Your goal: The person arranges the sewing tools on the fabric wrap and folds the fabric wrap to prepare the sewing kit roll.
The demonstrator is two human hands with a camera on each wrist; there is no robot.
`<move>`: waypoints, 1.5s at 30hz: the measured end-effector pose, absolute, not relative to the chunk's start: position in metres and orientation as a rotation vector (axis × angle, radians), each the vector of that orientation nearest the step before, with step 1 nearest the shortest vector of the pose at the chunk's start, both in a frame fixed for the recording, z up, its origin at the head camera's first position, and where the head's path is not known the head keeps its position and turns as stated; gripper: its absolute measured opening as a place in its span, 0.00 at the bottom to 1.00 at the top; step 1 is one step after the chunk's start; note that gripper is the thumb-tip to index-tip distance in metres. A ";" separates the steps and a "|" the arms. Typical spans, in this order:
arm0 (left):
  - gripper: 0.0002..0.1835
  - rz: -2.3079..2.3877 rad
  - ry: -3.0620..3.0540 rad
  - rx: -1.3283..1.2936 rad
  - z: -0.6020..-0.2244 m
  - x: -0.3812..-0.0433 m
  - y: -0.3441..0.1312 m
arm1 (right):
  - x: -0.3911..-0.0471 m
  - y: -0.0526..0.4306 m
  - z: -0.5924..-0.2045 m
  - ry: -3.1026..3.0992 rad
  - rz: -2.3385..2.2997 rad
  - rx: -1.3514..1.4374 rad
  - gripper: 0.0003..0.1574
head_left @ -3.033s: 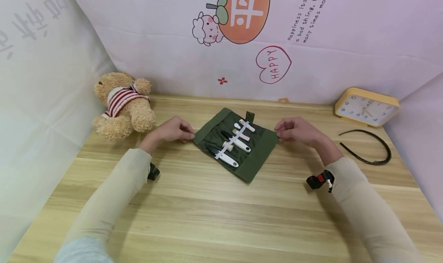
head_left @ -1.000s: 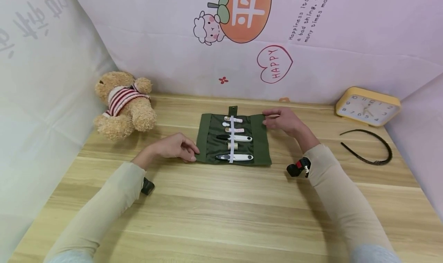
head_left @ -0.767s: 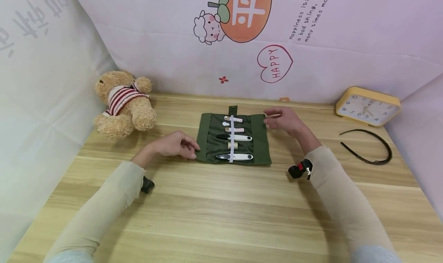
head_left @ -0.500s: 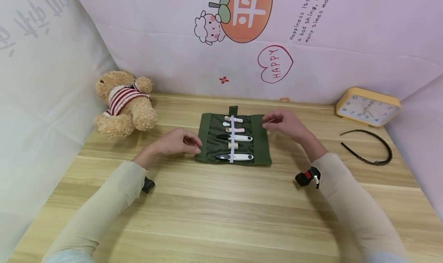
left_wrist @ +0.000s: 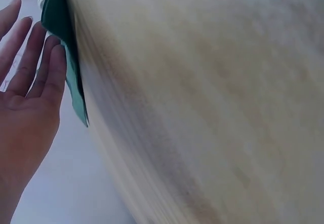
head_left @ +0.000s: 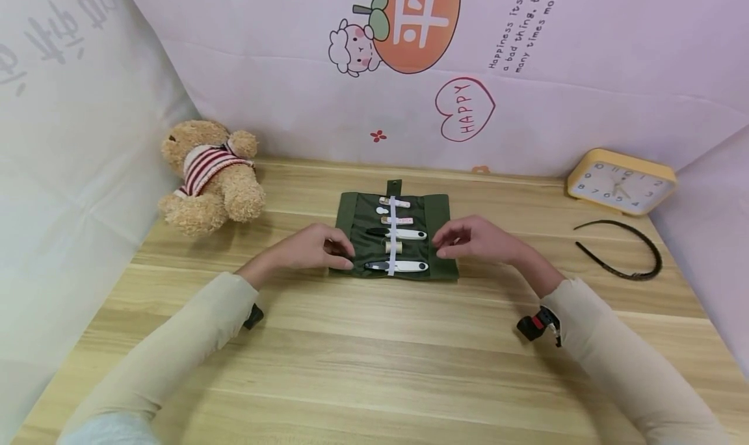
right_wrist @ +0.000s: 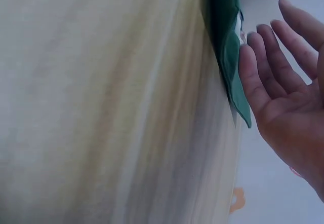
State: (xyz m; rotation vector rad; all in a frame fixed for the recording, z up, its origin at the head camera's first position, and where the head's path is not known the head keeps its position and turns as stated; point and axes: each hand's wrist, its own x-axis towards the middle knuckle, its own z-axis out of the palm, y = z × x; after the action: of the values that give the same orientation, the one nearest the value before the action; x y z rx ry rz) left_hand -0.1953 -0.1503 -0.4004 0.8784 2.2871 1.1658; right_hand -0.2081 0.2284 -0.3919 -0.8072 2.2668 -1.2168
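A dark green fabric pouch [head_left: 435,207] lies unfolded on the table, squared to the back edge, its snap tab pointing away. A white strap [head_left: 393,212] crosses its middle over a thread spool [head_left: 398,247], two white-handled tools with dark ends, such as the nearer tool [head_left: 412,266], and small pale-wrapped pieces. My left hand [head_left: 307,248] hovers over the pouch's left flap, fingers loosely bent and holding nothing. My right hand [head_left: 482,240] is likewise loose over the right flap. In the wrist views, both palms face inward beside the green cloth; contact is unclear.
A teddy bear [head_left: 216,178] in a striped shirt leans at the back left. At the back right stands a yellow alarm clock [head_left: 623,181], with a black headband [head_left: 654,256] in front of it. White printed sheets wall the table on the back and sides.
The pouch has turned from a slant to lie straight. Both hands have let go of its edges and moved inward over the flaps, the right one also coming nearer to me.
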 end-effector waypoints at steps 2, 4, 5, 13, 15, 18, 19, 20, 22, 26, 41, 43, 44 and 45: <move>0.10 1.152 2.295 0.894 -0.401 -0.195 -0.149 | -0.205 0.227 -0.393 2.248 -1.184 -0.826 0.13; 0.08 1.134 2.305 0.914 -0.402 -0.195 -0.147 | -0.203 0.225 -0.395 2.228 -1.152 -0.845 0.12; 0.08 1.123 2.311 0.919 -0.403 -0.195 -0.146 | -0.203 0.224 -0.396 2.217 -1.139 -0.855 0.11; 0.10 1.073 2.311 0.914 -0.407 -0.195 -0.139 | -0.199 0.215 -0.402 2.212 -1.033 -0.895 0.10; 0.10 1.066 2.312 0.911 -0.408 -0.194 -0.138 | -0.198 0.212 -0.401 2.223 -1.006 -0.906 0.10; 0.11 1.055 2.312 0.925 -0.409 -0.195 -0.139 | -0.197 0.209 -0.401 2.242 -0.987 -0.921 0.12; 0.11 1.049 2.312 0.935 -0.409 -0.195 -0.139 | -0.196 0.209 -0.401 2.247 -0.983 -0.923 0.12; 0.12 1.042 2.313 0.944 -0.409 -0.195 -0.140 | -0.196 0.208 -0.401 2.254 -0.978 -0.925 0.13; 0.14 1.022 2.319 0.968 -0.409 -0.195 -0.140 | -0.195 0.207 -0.401 2.265 -0.963 -0.927 0.14; 0.16 0.998 2.320 0.997 -0.411 -0.196 -0.140 | -0.195 0.207 -0.401 2.279 -0.927 -0.925 0.15; 0.02 1.001 2.315 1.042 -0.404 -0.198 -0.139 | -0.196 0.210 -0.400 2.317 -0.847 -1.077 0.02; 0.03 1.020 2.299 1.056 -0.404 -0.198 -0.140 | -0.196 0.210 -0.399 2.319 -0.845 -1.103 0.01; 0.03 1.033 2.291 1.049 -0.404 -0.198 -0.140 | -0.196 0.211 -0.399 2.316 -0.850 -1.114 0.01; 0.03 1.046 2.283 1.039 -0.404 -0.198 -0.140 | -0.195 0.211 -0.398 2.308 -0.859 -1.126 0.02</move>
State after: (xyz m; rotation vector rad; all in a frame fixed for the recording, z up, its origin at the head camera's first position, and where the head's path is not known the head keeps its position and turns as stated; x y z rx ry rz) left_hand -0.1979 -0.1404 -0.4039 1.0390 2.2829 1.0456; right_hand -0.1954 0.2111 -0.3981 -1.1260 2.3084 -0.8591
